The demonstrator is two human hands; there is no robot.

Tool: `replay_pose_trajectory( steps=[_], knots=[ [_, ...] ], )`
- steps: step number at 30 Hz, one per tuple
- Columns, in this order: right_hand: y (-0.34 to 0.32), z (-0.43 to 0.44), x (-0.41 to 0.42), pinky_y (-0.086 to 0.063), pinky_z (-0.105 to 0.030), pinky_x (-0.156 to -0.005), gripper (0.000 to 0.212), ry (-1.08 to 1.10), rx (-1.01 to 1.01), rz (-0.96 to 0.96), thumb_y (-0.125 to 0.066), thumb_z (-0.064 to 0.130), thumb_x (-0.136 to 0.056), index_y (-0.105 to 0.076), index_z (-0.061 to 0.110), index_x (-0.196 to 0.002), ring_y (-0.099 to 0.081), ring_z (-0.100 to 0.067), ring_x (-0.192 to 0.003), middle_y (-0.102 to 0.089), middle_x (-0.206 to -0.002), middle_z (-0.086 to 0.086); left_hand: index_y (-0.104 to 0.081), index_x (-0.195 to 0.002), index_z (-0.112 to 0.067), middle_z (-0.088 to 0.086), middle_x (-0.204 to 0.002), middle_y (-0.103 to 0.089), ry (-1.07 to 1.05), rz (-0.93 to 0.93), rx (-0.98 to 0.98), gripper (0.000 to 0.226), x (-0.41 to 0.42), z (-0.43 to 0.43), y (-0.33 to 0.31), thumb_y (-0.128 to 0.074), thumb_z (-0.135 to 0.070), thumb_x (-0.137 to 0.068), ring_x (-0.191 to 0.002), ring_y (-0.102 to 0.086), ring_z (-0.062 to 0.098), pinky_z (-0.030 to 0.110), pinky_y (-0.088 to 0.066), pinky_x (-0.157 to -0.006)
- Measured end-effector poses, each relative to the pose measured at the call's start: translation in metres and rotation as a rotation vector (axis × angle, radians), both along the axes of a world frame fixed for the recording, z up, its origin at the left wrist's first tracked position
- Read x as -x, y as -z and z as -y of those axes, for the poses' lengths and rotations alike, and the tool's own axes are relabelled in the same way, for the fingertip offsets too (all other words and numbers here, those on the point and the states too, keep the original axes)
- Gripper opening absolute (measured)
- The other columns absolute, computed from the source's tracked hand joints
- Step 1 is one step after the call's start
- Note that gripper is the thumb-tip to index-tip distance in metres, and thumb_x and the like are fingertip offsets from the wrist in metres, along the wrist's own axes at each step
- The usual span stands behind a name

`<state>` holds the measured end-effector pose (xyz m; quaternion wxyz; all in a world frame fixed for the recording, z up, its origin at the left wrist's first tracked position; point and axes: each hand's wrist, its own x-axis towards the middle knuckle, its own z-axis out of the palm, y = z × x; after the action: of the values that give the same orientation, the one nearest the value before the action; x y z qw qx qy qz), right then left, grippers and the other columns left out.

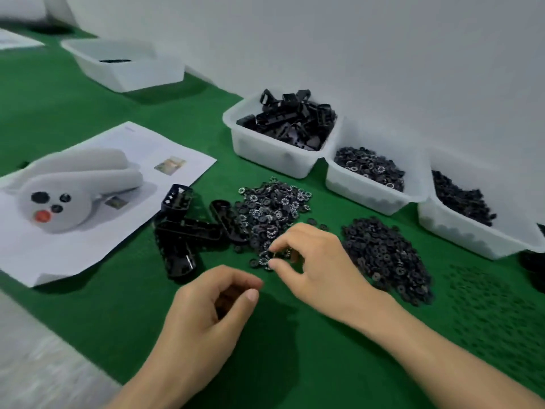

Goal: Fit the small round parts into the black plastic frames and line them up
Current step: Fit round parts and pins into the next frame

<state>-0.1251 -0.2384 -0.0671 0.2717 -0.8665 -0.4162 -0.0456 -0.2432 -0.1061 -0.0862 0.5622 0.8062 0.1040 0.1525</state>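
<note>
On a green table [73, 113], a person's right hand [318, 267] is resting at the near edge of a loose pile of patterned round parts [271, 208]. Its thumb and forefinger are pinching one small round part [278, 255], while the other fingers are curling loosely behind. Nearer the viewer, the left hand [206, 314] is hovering just beside it. Its fingers are curling inward with the thumb tip close to the forefinger. Whether anything is sitting in the dark hollow of that hand cannot be told.

Several black plastic frames [188, 228] are lying jumbled to the left of the pile, touching its edge. A second heap of plain black round parts [386, 255] is sitting to the right of the hand.

Three white bins are standing in a row along the wall:
- a frame bin [265, 154]
- a patterned-part bin [354, 184]
- a dark-part bin [460, 234]

At the left, a white handheld device [73, 190] is lying on printed paper sheets [165, 149].
</note>
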Motion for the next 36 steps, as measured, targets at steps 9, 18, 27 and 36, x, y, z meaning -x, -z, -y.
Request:
replay_pose_trajectory(
  steps=[9,18,27,36],
  knots=[
    [0.001,-0.069,-0.009,-0.044,-0.034,-0.076,0.014,0.053,0.156,0.054,-0.065,0.030,-0.082,-0.066,0.017,-0.086,-0.049,-0.016,-0.086,-0.046,-0.083,0.005,-0.064,-0.080,-0.026,-0.005,-0.072,-0.065,-0.101,0.034,0.062,0.019,-0.013,-0.028,0.008,-0.064,-0.007,-0.080,-0.064,-0.059,0.008,0.021,-0.047,-0.057],
    [0.024,0.046,0.045,-0.044,-0.025,-0.059,0.015,-0.077,-0.002,0.185,-0.065,0.019,-0.083,-0.072,0.007,-0.080,-0.051,-0.016,-0.068,-0.057,-0.078,-0.005,-0.038,-0.098,-0.050,-0.030,-0.100,-0.042,0.134,-0.062,-0.183,0.050,-0.002,-0.041,0.017,-0.060,-0.063,-0.054,-0.094,-0.047,-0.003,0.010,-0.040,-0.078],
    [0.014,0.048,0.026,-0.039,-0.007,-0.060,0.017,0.174,-0.107,-0.102,-0.067,0.025,-0.080,-0.071,0.013,-0.092,-0.054,-0.001,-0.064,-0.059,-0.072,0.013,-0.054,-0.105,-0.046,-0.037,-0.109,-0.034,0.432,-0.085,-0.429,0.058,-0.015,-0.037,0.019,-0.047,-0.074,-0.055,-0.108,-0.033,-0.015,0.001,-0.028,-0.087],
    [0.021,0.016,-0.004,-0.034,-0.016,-0.056,0.010,0.281,0.053,-0.095,-0.072,0.020,-0.078,-0.062,0.024,-0.079,-0.045,-0.008,-0.047,-0.050,-0.051,0.008,-0.058,-0.105,-0.042,-0.033,-0.110,-0.040,0.389,-0.088,-0.399,0.056,-0.012,-0.038,0.019,-0.053,-0.070,-0.057,-0.109,-0.040,-0.009,0.013,-0.035,-0.090]
  ],
)
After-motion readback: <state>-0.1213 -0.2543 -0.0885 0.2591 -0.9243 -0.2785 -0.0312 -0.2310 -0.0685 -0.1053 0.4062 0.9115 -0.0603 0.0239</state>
